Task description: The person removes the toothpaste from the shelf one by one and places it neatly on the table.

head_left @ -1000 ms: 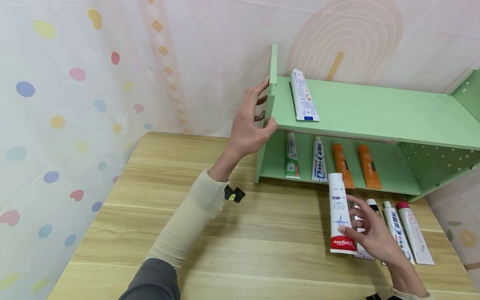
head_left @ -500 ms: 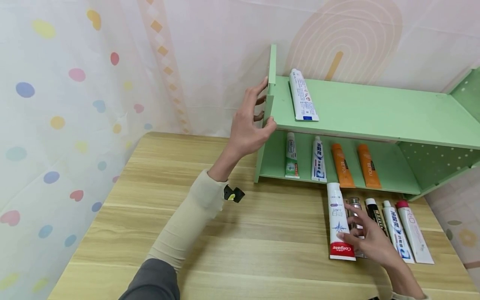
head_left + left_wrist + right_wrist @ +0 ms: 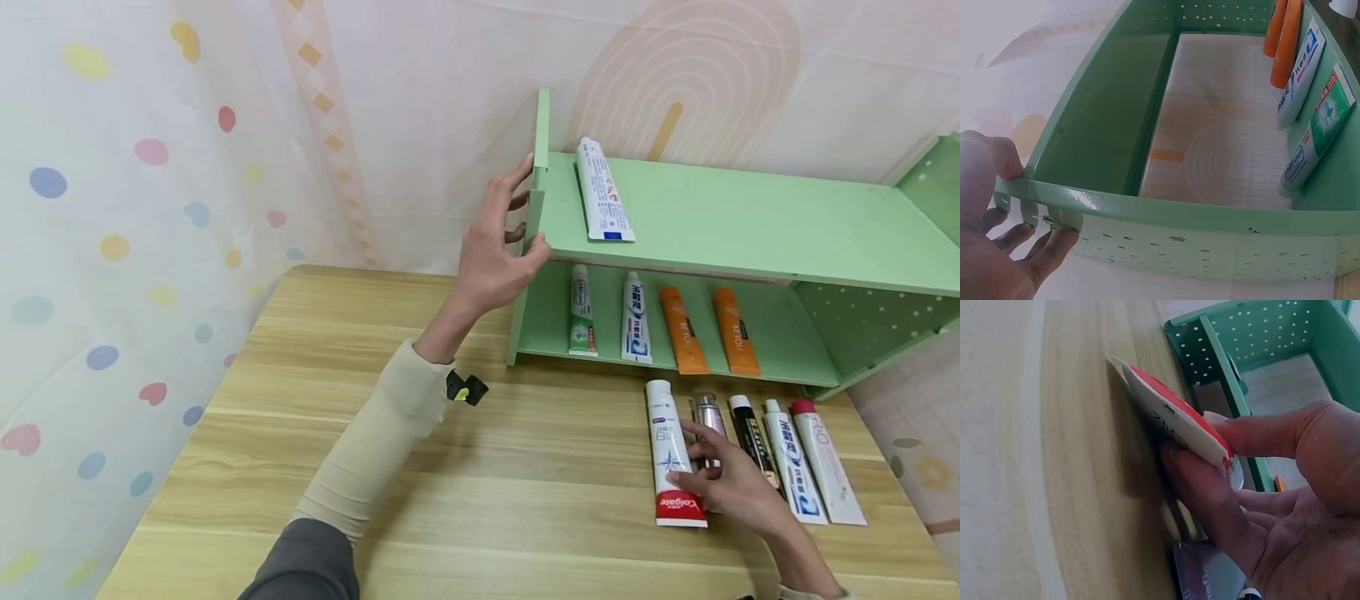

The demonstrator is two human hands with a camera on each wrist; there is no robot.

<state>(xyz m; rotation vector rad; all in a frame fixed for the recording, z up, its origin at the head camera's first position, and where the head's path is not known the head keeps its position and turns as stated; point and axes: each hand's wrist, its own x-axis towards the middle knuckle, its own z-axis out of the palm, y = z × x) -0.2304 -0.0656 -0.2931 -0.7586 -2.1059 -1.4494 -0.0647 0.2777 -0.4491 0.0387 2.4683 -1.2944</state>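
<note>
My right hand (image 3: 731, 487) pinches a white Colgate toothpaste tube (image 3: 665, 433) with a red end near its crimp. The thumb lies on its printed front and fingers go behind, as the right wrist view shows. The tube is close over the table in front of the green shelf (image 3: 757, 212), cap end toward the shelf. My left hand (image 3: 491, 262) grips the upright side panel (image 3: 1166, 206) of this shelf, thumb on one face and fingers on the other. Beside the right hand lies a silver tube (image 3: 708, 415), partly covered by the fingers.
On the upper board lies a white tube (image 3: 603, 192). Below it lie a green-and-white tube (image 3: 581, 312), a blue-and-white tube (image 3: 636, 321) and two orange tubes (image 3: 682, 329). Right of the silver one, a black tube (image 3: 750, 429) and two white tubes (image 3: 828, 467) lie on the wooden table (image 3: 525, 500).
My right hand has lowered the Colgate tube toward the table, bringing it slightly nearer me and left. The silver and black tubes show more now. The left hand keeps its grip on the panel.
</note>
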